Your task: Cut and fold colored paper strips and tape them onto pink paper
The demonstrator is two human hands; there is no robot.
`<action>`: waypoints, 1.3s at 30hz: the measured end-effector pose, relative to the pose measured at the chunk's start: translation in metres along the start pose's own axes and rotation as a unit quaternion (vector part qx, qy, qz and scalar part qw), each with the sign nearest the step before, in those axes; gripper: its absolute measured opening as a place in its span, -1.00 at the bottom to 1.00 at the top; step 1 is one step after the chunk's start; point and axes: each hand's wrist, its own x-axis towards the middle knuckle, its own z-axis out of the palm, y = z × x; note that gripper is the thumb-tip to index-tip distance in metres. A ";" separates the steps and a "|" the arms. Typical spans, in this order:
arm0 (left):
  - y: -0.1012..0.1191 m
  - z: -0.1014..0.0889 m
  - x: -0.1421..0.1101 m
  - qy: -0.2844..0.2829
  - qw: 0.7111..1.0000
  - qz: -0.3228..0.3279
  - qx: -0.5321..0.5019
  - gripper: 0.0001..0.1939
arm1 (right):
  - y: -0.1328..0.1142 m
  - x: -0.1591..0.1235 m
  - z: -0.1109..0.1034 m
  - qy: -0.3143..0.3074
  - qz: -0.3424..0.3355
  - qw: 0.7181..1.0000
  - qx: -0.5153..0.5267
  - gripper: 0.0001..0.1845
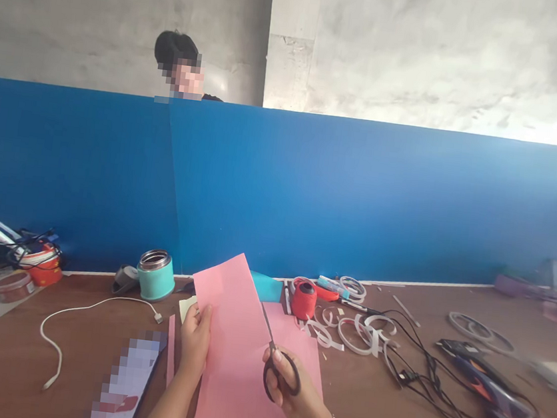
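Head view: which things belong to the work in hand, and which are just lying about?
Likely in use: scissors in right hand; pink sheet in left hand; pink paper beneath.

Seemingly lying about: white cable; turquoise container; phone; white curled strips; black cables.

The pink sheet (234,311) is plain and matte, its far end lifted and tilted to a corner at the top — its near end lower; the scissors (271,345), with black looped handles, lie along its right edge, slim blades pointing away and slightly left; more pink paper (302,346) shows beneath, flat on the brown tabletop (360,413).
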 end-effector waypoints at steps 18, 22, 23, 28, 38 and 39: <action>-0.001 0.000 -0.001 -0.017 1.000 0.005 0.018 -0.51 | 0.009 0.002 -0.010 -0.017 0.025 0.999 0.043 -0.59; 0.000 -0.001 0.000 -0.029 0.999 -0.015 0.002 -0.54 | 0.010 0.003 -0.011 -0.039 0.024 0.998 0.046 -0.58; 0.000 -0.001 0.000 -0.034 0.999 -0.021 -0.002 -0.54 | 0.011 0.003 -0.011 -0.040 0.026 0.998 0.045 -0.57; 0.004 0.003 -0.003 -0.047 0.999 -0.009 -0.011 -0.52 | 0.008 0.003 -0.007 -0.015 0.033 0.998 0.051 -0.55; 0.010 0.009 -0.011 -0.042 0.999 0.021 0.004 -0.55 | 0.006 0.001 -0.004 0.025 -0.004 0.997 0.070 -0.57; 0.010 0.009 -0.011 -0.039 0.999 0.021 0.006 -0.55 | 0.006 0.001 -0.003 0.027 -0.007 0.997 0.071 -0.57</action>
